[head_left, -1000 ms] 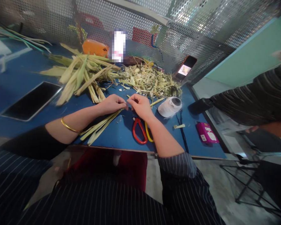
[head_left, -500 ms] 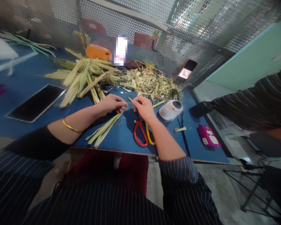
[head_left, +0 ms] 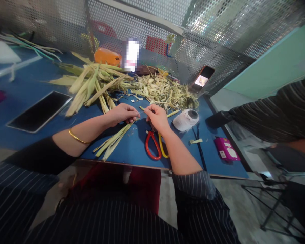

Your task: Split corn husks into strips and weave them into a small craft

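Note:
My left hand (head_left: 125, 113) is closed in a pinch on the tip of a bundle of pale green husk strips (head_left: 114, 139), whose loose ends fan out toward the table's front edge. Close beside it, my right hand (head_left: 156, 115) pinches a thin white thread (head_left: 141, 112) that spans the small gap between the hands. Scissors with one red and one yellow handle (head_left: 153, 145) lie under my right wrist, their blades mostly hidden. To the right of that hand rests a spool of white thread (head_left: 186, 120) on its side.
Long corn husks (head_left: 88, 81) and a heap of shredded husk (head_left: 162, 88) lie at the back, before a perforated metal screen (head_left: 152, 20). A dark phone (head_left: 40, 111) lies at left; another phone (head_left: 202, 78) leans back right. A purple packet (head_left: 226, 148) sits near a person's dark sleeve (head_left: 264, 108).
Both hands stay almost in place, still pinching the bundle and the thread. The whole view has shifted very slightly.

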A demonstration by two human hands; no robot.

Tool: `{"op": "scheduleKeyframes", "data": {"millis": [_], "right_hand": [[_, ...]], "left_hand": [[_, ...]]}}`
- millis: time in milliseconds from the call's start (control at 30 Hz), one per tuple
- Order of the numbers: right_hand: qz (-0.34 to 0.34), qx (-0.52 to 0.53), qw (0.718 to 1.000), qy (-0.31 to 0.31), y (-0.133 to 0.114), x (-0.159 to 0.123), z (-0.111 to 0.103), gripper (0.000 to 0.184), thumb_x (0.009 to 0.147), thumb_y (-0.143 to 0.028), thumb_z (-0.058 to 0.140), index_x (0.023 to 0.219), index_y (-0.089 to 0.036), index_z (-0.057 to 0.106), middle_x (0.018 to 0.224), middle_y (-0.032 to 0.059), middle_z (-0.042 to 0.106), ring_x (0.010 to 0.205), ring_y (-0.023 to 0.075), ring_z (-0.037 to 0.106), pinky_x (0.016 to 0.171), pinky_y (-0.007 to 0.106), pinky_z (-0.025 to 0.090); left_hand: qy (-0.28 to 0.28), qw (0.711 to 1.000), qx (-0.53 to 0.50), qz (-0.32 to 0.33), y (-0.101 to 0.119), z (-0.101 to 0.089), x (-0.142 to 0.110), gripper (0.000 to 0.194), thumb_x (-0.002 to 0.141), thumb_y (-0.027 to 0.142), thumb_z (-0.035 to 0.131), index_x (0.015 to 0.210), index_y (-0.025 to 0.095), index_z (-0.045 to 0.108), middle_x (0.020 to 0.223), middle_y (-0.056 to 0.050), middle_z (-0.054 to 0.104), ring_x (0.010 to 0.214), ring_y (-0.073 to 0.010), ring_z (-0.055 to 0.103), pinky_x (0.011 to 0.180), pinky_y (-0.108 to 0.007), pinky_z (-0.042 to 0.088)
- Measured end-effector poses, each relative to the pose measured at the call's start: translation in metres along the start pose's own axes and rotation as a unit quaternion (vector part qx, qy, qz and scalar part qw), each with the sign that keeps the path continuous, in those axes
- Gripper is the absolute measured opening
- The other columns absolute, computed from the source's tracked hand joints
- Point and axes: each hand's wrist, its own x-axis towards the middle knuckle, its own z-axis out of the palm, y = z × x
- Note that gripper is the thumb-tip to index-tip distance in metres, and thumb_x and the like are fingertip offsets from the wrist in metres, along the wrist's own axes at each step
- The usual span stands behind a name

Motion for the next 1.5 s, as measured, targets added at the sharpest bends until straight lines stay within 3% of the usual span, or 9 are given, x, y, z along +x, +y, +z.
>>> {"op": "scheduleKeyframes", "data": {"millis": [500,667,933,1067,1500], "right_hand": [[-0.005,-0.047,0.999,0.015,-0.0033,-0.0012,-0.0002,0.016,0.081,-0.031,0.056,0.069,-0.021,0.058,0.049,-0.0050,0.056,0.045,0.0111,0.050,0.058,0.027,0.041],[-0.006,-0.043,0.999,0.019,-0.0021,-0.0007,-0.0005,0.016,0.081,-0.031,0.056,0.068,-0.021,0.058,0.048,-0.0047,0.055,0.046,0.0119,0.052,0.057,0.028,0.041],[-0.012,-0.052,0.998,0.018,0.0018,0.0004,0.0010,0.017,0.081,-0.032,0.057,0.068,-0.021,0.059,0.048,-0.0048,0.056,0.047,0.0121,0.051,0.059,0.028,0.042],[-0.013,-0.055,0.998,0.012,0.0012,0.0005,0.0020,0.018,0.081,-0.032,0.057,0.067,-0.021,0.058,0.047,-0.0050,0.055,0.045,0.0110,0.049,0.057,0.027,0.041],[0.012,-0.016,1.000,0.008,0.0004,-0.0002,0.0007,0.017,0.080,-0.032,0.058,0.068,-0.020,0.058,0.047,-0.0045,0.056,0.041,0.0104,0.047,0.054,0.027,0.040]], "left_hand": [[0.029,0.999,-0.022,-0.003,0.0003,0.0027,0.0010,0.014,0.072,0.027,0.068,0.072,0.014,0.069,0.054,0.002,0.052,0.046,-0.0067,0.046,0.045,-0.020,0.035],[-0.004,0.999,-0.032,0.001,-0.0033,0.0005,0.0031,0.015,0.073,0.027,0.067,0.075,0.013,0.070,0.061,0.000,0.056,0.050,-0.0065,0.049,0.046,-0.019,0.036],[-0.007,1.000,-0.026,0.006,-0.0047,0.0001,0.0048,0.035,0.074,0.048,0.069,0.074,0.013,0.070,0.059,-0.001,0.056,0.050,-0.0072,0.048,0.046,-0.021,0.035],[0.007,1.000,0.012,0.023,-0.0055,0.0012,0.0043,0.031,0.064,0.042,0.079,0.070,0.013,0.067,0.053,0.001,0.055,0.048,-0.0069,0.045,0.047,-0.022,0.034],[0.029,0.998,-0.050,0.008,-0.0051,-0.0001,0.0037,0.025,0.069,0.037,0.073,0.075,0.013,0.072,0.061,0.000,0.058,0.049,-0.0059,0.045,0.045,-0.020,0.034]]}}
